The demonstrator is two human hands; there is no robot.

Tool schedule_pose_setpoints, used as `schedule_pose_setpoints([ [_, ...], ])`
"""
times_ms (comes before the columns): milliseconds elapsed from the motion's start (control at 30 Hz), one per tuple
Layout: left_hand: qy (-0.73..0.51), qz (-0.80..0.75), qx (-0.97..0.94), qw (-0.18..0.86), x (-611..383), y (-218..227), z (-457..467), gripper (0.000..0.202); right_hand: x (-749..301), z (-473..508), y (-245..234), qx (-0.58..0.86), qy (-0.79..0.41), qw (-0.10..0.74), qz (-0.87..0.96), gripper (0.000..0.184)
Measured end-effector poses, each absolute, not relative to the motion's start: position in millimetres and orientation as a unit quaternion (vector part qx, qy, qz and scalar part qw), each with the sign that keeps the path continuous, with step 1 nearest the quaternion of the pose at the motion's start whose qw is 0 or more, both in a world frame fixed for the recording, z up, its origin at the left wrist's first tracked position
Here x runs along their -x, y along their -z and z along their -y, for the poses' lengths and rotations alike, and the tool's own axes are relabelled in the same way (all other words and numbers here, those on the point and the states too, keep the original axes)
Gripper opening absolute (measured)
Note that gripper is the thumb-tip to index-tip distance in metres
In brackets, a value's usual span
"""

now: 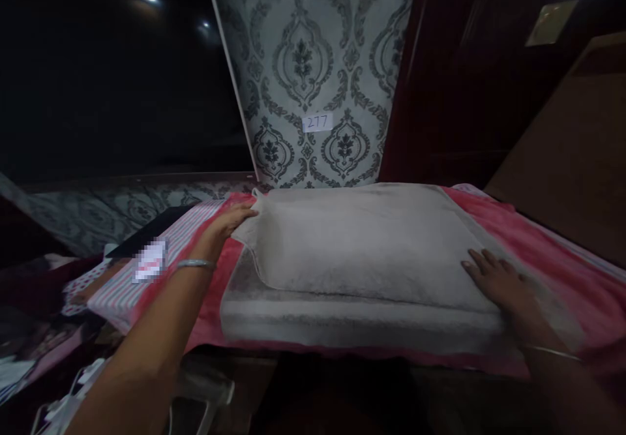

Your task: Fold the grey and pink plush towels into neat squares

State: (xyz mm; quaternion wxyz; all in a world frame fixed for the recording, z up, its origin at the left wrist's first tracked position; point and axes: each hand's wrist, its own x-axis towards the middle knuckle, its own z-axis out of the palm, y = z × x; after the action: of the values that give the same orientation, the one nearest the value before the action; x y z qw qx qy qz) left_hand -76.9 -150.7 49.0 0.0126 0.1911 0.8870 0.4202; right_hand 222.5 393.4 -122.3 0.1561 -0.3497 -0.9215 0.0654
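The left hand (pixel 239 218) is clamped on the upper left corner of a grey plush cloth (pixel 352 246), fingers and thumb closed on the fabric so that the corner stands up in a small peak and the edge below it curls in a loose curve. The right hand (pixel 501 282) rests palm down on the right part of the same cloth, its fingers apart and grasping nothing. The grey plush cloth lies folded in a broad rectangle, its upper layer ending a little short of the thick, rounded fold that runs along the side nearest the person. It is spread on top of a pink plush blanket (pixel 493 216), which shows to the left and right of it and as a narrow band along the near side. Under the pink blanket at the left, a striped cloth (pixel 115 298) sticks out, with a pixelated white patch (pixel 150 260) on it. A silver bangle (pixel 196 263) circles the left wrist, and a thinner bangle (pixel 552 353) circles the right. Behind the cloth rises damask wallpaper (pixel 303 24) bearing a paper label (pixel 317 122) marked "277", between a glossy black panel (pixel 107 83) at the left and dark reddish-brown woodwork (pixel 454 83) at the right. A cardboard box (pixel 577 148) stands at the far right, near the pink blanket.
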Motion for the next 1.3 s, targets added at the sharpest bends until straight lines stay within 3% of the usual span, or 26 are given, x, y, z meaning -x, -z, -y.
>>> schedule_pose_setpoints([
  [133,-0.32,-0.896,-0.303,0.055,54,-67,54,0.041,-224,-393,121,0.339,-0.06,0.161,0.925,0.061],
  [333,-0.189,-0.922,-0.323,0.1,-10,5,-49,0.038,-220,-395,124,0.363,-0.032,0.15,0.919,0.061],
  [467,-0.143,-0.927,-0.329,0.108,-30,34,-59,0.048,-218,-396,126,0.362,-0.019,0.14,0.921,0.062],
  [800,-0.155,-0.919,-0.356,0.066,-23,8,-69,0.05,-217,-391,126,0.372,0.005,0.136,0.918,0.062],
  [1033,-0.116,-0.915,-0.376,0.086,-73,29,-86,0.052,-218,-389,117,0.383,-0.008,0.104,0.918,0.06],
  [1100,-0.122,-0.91,-0.392,0.058,-86,40,-77,0.063,-216,-384,109,0.39,-0.009,0.106,0.915,0.058],
  [1200,-0.143,-0.889,-0.434,-0.036,-101,57,-60,0.068,-199,-361,90,0.37,0.0,0.177,0.912,0.053],
  [1300,-0.162,-0.872,-0.448,-0.11,-111,72,-48,0.061,-158,-320,72,0.274,-0.129,0.216,0.928,0.055],
])
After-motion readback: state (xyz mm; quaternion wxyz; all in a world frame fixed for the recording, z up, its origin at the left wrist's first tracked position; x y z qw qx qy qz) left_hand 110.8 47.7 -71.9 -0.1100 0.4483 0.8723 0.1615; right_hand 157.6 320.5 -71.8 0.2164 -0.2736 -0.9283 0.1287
